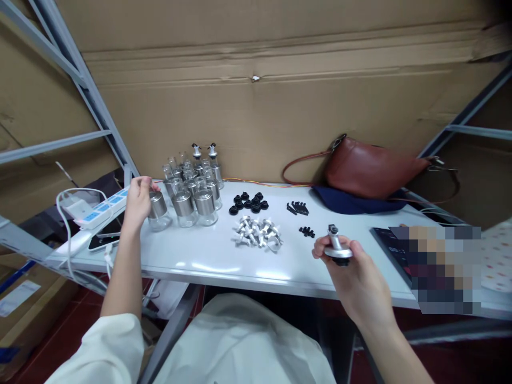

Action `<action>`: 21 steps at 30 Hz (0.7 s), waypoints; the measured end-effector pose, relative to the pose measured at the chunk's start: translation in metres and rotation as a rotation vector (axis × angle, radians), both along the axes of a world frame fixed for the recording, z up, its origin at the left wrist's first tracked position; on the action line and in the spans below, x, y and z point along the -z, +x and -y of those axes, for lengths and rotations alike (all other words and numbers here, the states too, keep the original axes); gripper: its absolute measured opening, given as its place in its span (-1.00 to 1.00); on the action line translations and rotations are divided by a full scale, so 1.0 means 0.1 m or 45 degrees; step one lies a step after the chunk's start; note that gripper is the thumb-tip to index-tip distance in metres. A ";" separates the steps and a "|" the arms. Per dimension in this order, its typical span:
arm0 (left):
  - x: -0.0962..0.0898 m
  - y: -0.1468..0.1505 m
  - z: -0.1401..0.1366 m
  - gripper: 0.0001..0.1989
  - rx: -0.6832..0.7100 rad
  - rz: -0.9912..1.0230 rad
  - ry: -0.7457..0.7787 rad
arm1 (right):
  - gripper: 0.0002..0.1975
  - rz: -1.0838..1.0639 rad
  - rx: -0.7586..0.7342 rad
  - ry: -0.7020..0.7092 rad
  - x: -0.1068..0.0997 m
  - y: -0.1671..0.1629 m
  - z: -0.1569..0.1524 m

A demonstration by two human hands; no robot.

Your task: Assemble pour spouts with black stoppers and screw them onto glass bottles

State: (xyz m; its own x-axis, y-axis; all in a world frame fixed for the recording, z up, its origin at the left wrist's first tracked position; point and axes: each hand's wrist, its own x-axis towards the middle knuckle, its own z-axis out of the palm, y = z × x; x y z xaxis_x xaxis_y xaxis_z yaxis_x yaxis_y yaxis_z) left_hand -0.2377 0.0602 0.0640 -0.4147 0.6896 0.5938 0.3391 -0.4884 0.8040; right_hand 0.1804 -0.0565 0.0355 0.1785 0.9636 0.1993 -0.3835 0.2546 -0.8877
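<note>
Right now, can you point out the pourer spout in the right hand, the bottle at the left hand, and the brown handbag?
Pourer spout (338,252): head view, on its silver disc.
Bottle (158,204): head view, on its metal band.
Brown handbag (370,169): head view, on its side panel.

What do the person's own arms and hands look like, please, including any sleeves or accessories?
The left hand and right hand are bare, without gloves. A loose, plain off-white sleeve ends near the left elbow; no sleeve shows on the right forearm. No watch or bracelet is visible.
</note>
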 end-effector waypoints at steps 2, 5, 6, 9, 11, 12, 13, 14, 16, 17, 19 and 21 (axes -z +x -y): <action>0.08 -0.04 -0.09 -0.61 -0.034 -0.058 -0.035 | -0.70 0.046 -0.019 -0.008 0.02 -0.01 0.00; 0.13 -0.05 -0.19 -0.65 -0.052 -0.104 -0.089 | -0.70 0.086 -0.039 -0.017 0.04 -0.02 0.00; 0.14 -0.05 -0.22 -0.67 -0.052 -0.117 -0.107 | -0.70 0.100 -0.046 -0.020 0.05 -0.03 -0.01; 0.13 -0.05 -0.28 -0.71 -0.065 -0.160 -0.160 | -0.70 0.133 -0.058 -0.013 0.06 -0.02 -0.01; 0.12 -0.01 -0.27 -0.74 -0.136 -0.221 -0.213 | -0.71 0.152 -0.063 0.003 0.07 -0.01 -0.01; 0.10 0.05 -0.23 -0.73 -0.214 -0.248 -0.211 | -0.72 0.161 -0.065 0.011 0.07 -0.01 -0.01; 0.08 0.14 -0.18 -0.69 -0.310 -0.266 -0.181 | -0.72 0.167 -0.066 0.019 0.08 -0.01 -0.01; 0.06 0.26 -0.10 -0.60 -0.414 -0.266 -0.108 | -0.72 0.175 -0.070 0.024 0.09 -0.01 0.00; 0.02 0.63 0.08 -0.52 -0.558 -0.226 0.149 | -0.71 0.221 -0.075 0.030 0.12 -0.01 0.00; 0.00 0.86 0.19 -0.58 -0.511 -0.203 0.268 | -0.69 0.263 -0.076 0.029 0.15 -0.01 -0.01; -0.01 1.35 0.38 -0.69 -0.086 -0.275 0.328 | -0.66 0.364 -0.065 0.018 0.19 -0.02 -0.02; 0.01 1.80 0.54 -0.64 0.645 -0.490 0.025 | -0.64 0.447 -0.011 0.013 0.23 -0.03 -0.05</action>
State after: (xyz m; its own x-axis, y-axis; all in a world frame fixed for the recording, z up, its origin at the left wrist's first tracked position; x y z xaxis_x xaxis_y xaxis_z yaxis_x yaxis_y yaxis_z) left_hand -0.0577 0.0067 0.0628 0.2054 0.7317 0.6499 0.3249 -0.6774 0.6600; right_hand 0.1778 -0.0517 0.0128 0.0893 0.9624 0.2566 -0.0578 0.2622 -0.9633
